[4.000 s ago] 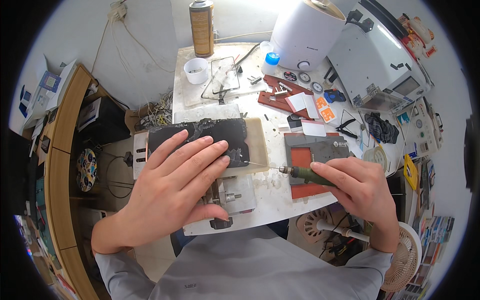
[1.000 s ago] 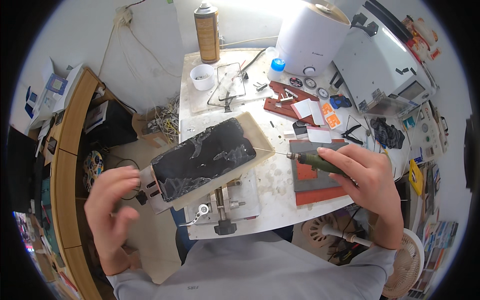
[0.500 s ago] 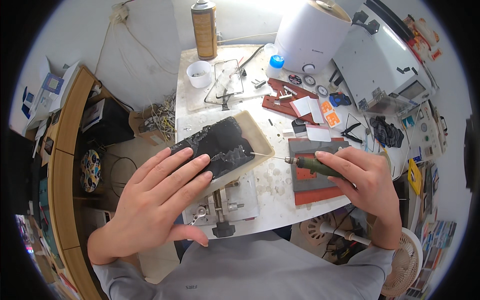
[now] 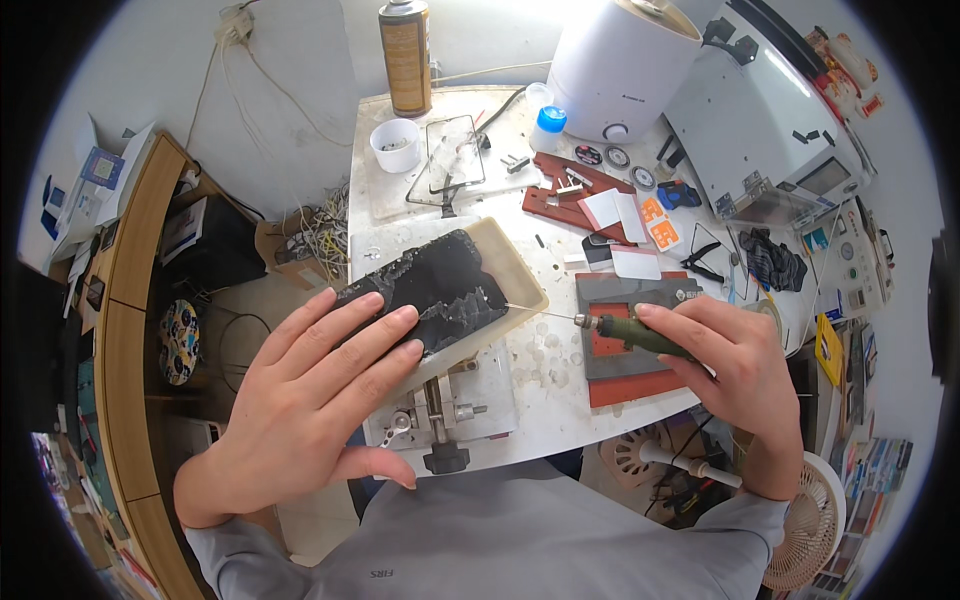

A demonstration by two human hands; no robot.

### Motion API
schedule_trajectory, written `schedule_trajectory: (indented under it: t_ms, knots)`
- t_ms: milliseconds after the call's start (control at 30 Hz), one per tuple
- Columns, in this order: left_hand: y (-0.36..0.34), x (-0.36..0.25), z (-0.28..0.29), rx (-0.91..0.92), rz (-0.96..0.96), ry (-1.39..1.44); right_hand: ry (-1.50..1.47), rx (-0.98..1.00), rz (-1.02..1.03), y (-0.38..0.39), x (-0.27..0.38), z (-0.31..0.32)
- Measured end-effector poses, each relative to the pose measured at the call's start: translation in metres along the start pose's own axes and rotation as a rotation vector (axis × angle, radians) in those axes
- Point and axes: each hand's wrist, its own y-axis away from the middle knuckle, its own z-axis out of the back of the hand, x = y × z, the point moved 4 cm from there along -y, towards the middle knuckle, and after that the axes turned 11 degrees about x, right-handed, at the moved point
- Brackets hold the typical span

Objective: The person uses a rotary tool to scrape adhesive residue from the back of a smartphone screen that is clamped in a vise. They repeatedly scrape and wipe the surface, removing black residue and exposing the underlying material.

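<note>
A black phone-sized panel [image 4: 430,280], with a ragged grey strip of residue along its near right part, lies tilted in a pale beige tray [image 4: 512,262]. My left hand [image 4: 310,410] rests on the panel's near left side, fingers stretched and slightly spread, thumb apart. In my right hand [image 4: 742,370] is a green pen-shaped rotary tool [image 4: 635,333], its body between thumb and fingers. The tool's thin shaft points left, its tip at or close to the panel's right corner; contact cannot be made out. Under the tray stands a metal clamp fixture [image 4: 437,415] with a black knob.
A grey and red mat [image 4: 620,390] lies under the rotary tool. Farther back are a white cup [image 4: 396,146], a spray can [image 4: 405,60], a thin black frame [image 4: 455,155], a blue-capped bottle [image 4: 549,127], a white humidifier-like appliance [image 4: 610,80] and black pliers [image 4: 703,262].
The rotary tool has shifted very slightly right with my right hand. My left hand stays on the panel, and the view has moved a little.
</note>
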Motion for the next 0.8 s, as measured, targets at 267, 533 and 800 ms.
schedule_trajectory:
  t_ms: [267, 533, 800]
  knots:
    - [0.0, -0.001, 0.001, 0.002, 0.003, -0.002, 0.016, 0.022, -0.018, 0.004, 0.001, 0.001]
    - [0.0, -0.001, 0.001, 0.001, 0.003, 0.002, 0.005, -0.013, -0.034, 0.005, 0.007, -0.002]
    - [0.001, -0.001, 0.002, 0.01, 0.003, 0.009, 0.005, -0.013, -0.055, 0.006, 0.015, -0.004]
